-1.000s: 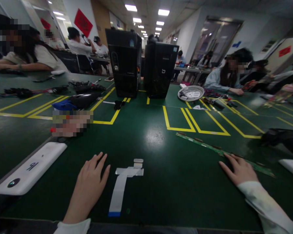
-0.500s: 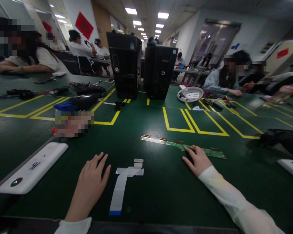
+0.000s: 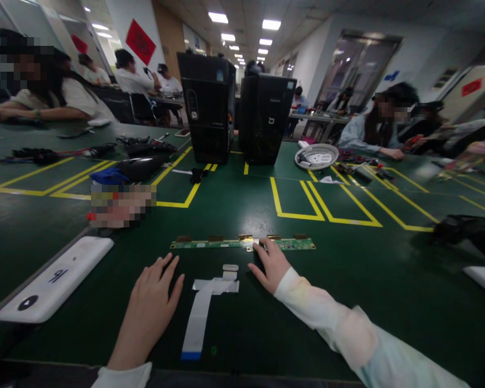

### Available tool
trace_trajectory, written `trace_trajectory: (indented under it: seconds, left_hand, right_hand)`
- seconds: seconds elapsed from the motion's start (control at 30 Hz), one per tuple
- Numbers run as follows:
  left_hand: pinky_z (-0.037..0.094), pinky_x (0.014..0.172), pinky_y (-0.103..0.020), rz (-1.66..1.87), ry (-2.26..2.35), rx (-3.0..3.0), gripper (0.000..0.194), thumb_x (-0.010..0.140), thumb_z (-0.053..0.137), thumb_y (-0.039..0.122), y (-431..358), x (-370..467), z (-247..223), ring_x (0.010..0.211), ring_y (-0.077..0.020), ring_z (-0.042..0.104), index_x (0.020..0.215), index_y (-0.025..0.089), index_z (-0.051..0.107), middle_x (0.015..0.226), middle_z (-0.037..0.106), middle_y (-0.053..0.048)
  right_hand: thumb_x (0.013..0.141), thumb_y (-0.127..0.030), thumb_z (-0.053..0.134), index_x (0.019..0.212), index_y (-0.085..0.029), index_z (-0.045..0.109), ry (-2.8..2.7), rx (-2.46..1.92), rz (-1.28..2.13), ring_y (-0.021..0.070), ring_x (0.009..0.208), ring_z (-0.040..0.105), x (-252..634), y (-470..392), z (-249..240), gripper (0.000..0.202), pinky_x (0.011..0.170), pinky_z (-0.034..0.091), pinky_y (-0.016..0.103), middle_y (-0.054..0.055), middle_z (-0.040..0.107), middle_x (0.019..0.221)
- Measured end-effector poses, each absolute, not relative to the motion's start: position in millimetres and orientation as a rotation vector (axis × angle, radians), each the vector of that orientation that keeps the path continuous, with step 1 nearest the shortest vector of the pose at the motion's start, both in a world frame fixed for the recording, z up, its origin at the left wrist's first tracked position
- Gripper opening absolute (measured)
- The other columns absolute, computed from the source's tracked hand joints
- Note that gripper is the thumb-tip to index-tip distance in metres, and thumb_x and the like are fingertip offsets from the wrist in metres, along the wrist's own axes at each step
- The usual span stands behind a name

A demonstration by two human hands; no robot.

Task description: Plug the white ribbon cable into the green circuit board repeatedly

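Note:
A long, narrow green circuit board [image 3: 222,244] lies level on the green table, gold-brown connector tabs along its far edge. My right hand [image 3: 271,264] touches the middle of the board with its fingertips, the thumb stretched apart on the near side. Nearer to me is a white flat ribbon cable [image 3: 196,326] with a blue end, a cross strip and a connector at its far end. My left hand [image 3: 156,302] rests palm down just left of the cable, fingers spread, holding nothing.
A white oblong device [image 3: 60,277] lies on the left, behind it a blurred-out object [image 3: 123,206]. Two black computer towers [image 3: 210,113] stand at the back. A white basket [image 3: 316,156] and tangled parts are at the right rear. Yellow tape [image 3: 299,215] marks the table. Co-workers sit on both sides.
The circuit board has slid left and turned from slanted to nearly level with my right hand on it. My left hand and the ribbon cable have stayed put.

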State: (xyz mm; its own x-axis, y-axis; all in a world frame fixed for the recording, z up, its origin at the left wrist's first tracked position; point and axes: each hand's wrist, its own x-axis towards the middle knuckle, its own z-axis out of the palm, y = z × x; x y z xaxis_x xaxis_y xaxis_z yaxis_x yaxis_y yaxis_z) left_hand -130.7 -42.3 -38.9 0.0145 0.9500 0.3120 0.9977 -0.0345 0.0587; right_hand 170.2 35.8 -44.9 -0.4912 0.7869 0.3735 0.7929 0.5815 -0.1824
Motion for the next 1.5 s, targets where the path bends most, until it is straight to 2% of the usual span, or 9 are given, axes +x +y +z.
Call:
trace_trajectory:
  seconds: [0.17,0.3,0.4,0.5,0.57,0.7,0.8,1.33,1.5]
  left_hand:
    - [0.038,0.105,-0.052,-0.387,-2.052,-2.095,0.058,0.093,0.03,0.043,-42.2,-130.2,-38.3,0.126,-0.0354,0.049,0.131,0.007,0.055,0.137,0.053,-0.019]
    - [0.038,0.105,-0.052,-0.399,-2.055,-2.091,0.058,0.093,0.029,0.042,-43.2,-128.5,-36.6,0.126,-0.0353,0.049,0.129,0.006,0.056,0.136,0.054,-0.019]
    - [0.038,0.106,-0.052,-0.4,-2.067,-2.09,0.057,0.093,0.03,0.042,-43.7,-128.2,-36.2,0.126,-0.0349,0.049,0.13,0.007,0.056,0.137,0.053,-0.019]
    - [0.037,0.106,-0.051,-0.389,-2.074,-2.094,0.057,0.093,0.031,0.042,-44.0,-128.5,-36.3,0.128,-0.0342,0.048,0.131,0.007,0.055,0.138,0.052,-0.018]
    - [0.038,0.107,-0.051,-0.38,-2.076,-2.089,0.056,0.093,0.031,0.042,-44.0,-128.8,-36.3,0.127,-0.0337,0.048,0.131,0.008,0.055,0.138,0.052,-0.018]
    - [0.039,0.105,-0.05,-0.375,-2.05,-2.087,0.057,0.093,0.03,0.042,-43.7,-129.2,-36.4,0.126,-0.034,0.05,0.13,0.007,0.056,0.136,0.054,-0.019]
    - [0.04,0.105,-0.051,-0.392,-2.024,-2.09,0.057,0.093,0.03,0.042,-43.4,-129.1,-35.9,0.125,-0.0347,0.051,0.129,0.006,0.056,0.135,0.055,-0.02]
    - [0.04,0.104,-0.053,-0.415,-2.068,-2.105,0.056,0.093,0.031,0.044,-44.8,-130.4,-34.4,0.127,-0.0346,0.049,0.131,0.009,0.054,0.136,0.054,-0.019]
    - [0.041,0.103,-0.055,-0.434,-2.067,-2.109,0.057,0.093,0.031,0.045,-43.7,-132.0,-36.0,0.126,-0.036,0.05,0.131,0.008,0.054,0.137,0.053,-0.02]
  right_hand:
    - [0.091,-0.046,0.045,0.128,-0.006,0.053,-2.452,-1.294,0.068,0.0385,0.125,0.043,154.1,32.5,-36.5,0.055,0.102,0.041,0.058,0.025,0.047,0.131]
    - [0.091,-0.044,0.046,0.135,-0.01,0.047,-2.463,-1.246,0.085,0.0363,0.128,0.042,161.5,34.6,-35.9,0.055,0.102,0.041,0.058,0.024,0.043,0.139]
    - [0.089,-0.039,0.05,0.141,-0.012,0.04,-2.511,-1.048,0.024,0.0344,0.135,0.034,176.5,41.6,-35.2,0.06,0.105,0.04,0.054,0.022,0.033,0.147]
    - [0.091,-0.032,0.048,0.14,-0.014,0.041,-2.57,-0.871,-0.02,0.0304,0.14,0.027,200.3,52.4,-31.4,0.053,0.109,0.036,0.052,0.018,0.032,0.149]
    - [0.093,-0.029,0.044,0.137,-0.015,0.044,-2.564,-0.844,-0.025,0.0281,0.14,0.028,219.4,59.9,-30.2,0.046,0.109,0.036,0.051,0.016,0.037,0.146]
    - [0.095,-0.029,0.042,0.131,-0.018,0.05,-2.52,-0.835,-0.007,0.0269,0.133,0.04,256.1,69.7,-35.6,0.038,0.105,0.041,0.051,0.016,0.05,0.135]
    - [0.096,-0.029,0.041,0.128,-0.019,0.052,-2.505,-0.84,0.023,0.0259,0.127,0.047,274.2,69.7,-40.4,0.036,0.101,0.045,0.048,0.015,0.054,0.13]
    - [0.096,-0.041,0.039,0.132,-0.018,0.052,-2.59,-1.011,0.029,0.027,0.128,0.045,269.1,51.6,-40.4,0.045,0.104,0.042,0.048,0.016,0.049,0.137]
    - [0.096,-0.044,0.037,0.134,-0.019,0.052,-2.595,-1.021,-0.027,0.0294,0.13,0.043,263.0,46.9,-41.9,0.048,0.105,0.039,0.052,0.017,0.047,0.139]
